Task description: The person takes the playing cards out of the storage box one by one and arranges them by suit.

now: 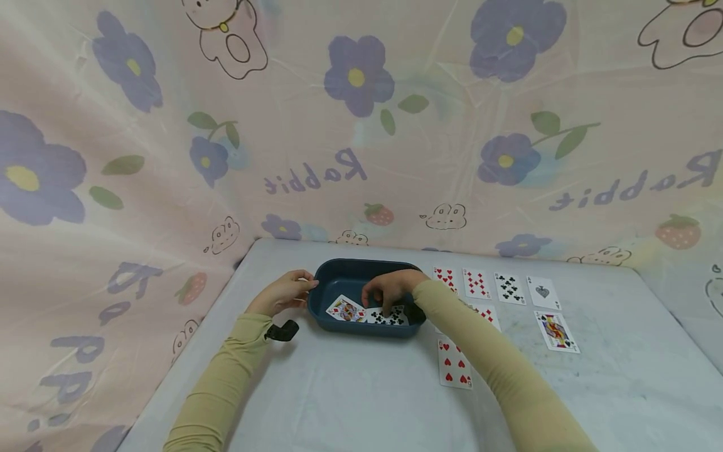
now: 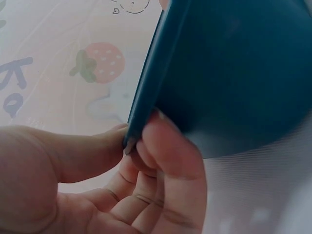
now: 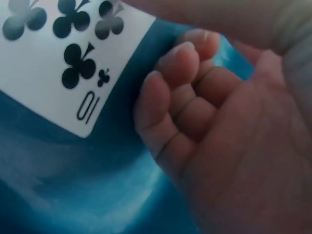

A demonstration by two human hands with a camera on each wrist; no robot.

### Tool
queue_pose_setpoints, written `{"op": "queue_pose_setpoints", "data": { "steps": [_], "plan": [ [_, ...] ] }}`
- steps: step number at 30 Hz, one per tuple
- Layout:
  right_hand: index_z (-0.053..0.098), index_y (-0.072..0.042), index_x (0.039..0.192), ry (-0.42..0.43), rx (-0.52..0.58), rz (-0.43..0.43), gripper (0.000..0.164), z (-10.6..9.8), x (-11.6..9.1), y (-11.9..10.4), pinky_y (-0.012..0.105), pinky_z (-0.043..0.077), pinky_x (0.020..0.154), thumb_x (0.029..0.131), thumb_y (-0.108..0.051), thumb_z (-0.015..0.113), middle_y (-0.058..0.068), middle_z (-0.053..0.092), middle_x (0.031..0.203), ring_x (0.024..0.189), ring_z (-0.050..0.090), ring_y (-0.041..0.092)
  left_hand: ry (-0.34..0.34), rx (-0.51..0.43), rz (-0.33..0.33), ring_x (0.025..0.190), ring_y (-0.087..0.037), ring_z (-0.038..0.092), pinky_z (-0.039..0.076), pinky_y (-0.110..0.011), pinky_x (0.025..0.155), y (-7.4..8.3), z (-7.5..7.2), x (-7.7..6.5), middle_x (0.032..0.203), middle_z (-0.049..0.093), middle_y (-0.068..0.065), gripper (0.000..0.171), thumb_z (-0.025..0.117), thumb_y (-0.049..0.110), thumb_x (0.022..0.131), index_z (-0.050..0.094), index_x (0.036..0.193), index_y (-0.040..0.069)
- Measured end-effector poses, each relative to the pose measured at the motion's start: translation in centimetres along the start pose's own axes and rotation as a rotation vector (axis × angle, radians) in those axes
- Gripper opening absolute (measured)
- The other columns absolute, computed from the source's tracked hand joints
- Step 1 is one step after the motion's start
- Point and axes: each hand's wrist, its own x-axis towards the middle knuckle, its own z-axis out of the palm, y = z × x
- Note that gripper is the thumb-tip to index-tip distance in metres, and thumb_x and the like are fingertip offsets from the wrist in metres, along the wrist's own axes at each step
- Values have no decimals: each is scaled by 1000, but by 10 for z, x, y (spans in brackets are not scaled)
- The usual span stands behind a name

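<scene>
A dark blue oblong basin [image 1: 361,330] stands on the white-covered table. My left hand [image 1: 287,291] pinches its left rim between thumb and fingers, as the left wrist view shows close up. Inside, a red-suited face card [image 1: 343,309] lies beside a ten of clubs [image 3: 44,63]. My right hand [image 1: 393,285] reaches down into the basin over the ten. Its thumb stretches across the card in the right wrist view, while other fingers curl beside the card's edge. I cannot tell whether it pinches the card.
Right of the basin, face-up cards lie in rows, among them an ace of spades [image 1: 542,292], a black face card [image 1: 556,332] and a six of hearts [image 1: 454,370]. My right sleeve [image 1: 480,339] covers part of them. A patterned curtain [image 1: 316,125] hangs behind the table.
</scene>
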Motion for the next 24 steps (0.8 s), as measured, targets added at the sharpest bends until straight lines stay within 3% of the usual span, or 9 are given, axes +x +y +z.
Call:
{"op": "queue_pose_setpoints", "data": {
  "steps": [7, 13, 20, 24],
  "plan": [
    [63, -24, 105, 9, -41, 14, 41, 2, 0, 0, 29, 35, 64, 74, -8, 83, 3, 48, 92, 80, 41, 15, -12, -19, -5, 68, -16, 56, 50, -28, 61, 2, 1, -2, 82, 54, -6, 16, 54, 15, 99, 49, 106, 1],
    [66, -20, 97, 29, -79, -7, 34, 4, 3, -1, 27, 33, 57, 72, -6, 84, 0, 46, 75, 65, 38, 13, -17, -30, -8, 67, -16, 56, 49, -28, 59, 2, 0, -2, 81, 54, -6, 15, 55, 14, 99, 48, 105, 2],
    [66, -14, 95, 168, -44, 17, 28, 3, 3, -1, 27, 37, 61, 74, -8, 83, 4, 51, 85, 74, 44, 14, -6, -25, -16, 67, -17, 55, 49, -27, 58, 2, 0, -2, 82, 53, -7, 16, 55, 15, 99, 49, 106, 2],
    [67, -11, 98, 206, 8, 3, 27, 3, 4, 1, 27, 39, 61, 76, -6, 81, 7, 54, 87, 74, 45, 16, -4, -13, -8, 68, -17, 55, 49, -27, 58, 2, 1, -3, 82, 52, -7, 17, 55, 16, 99, 49, 106, 2]
  ]
}}
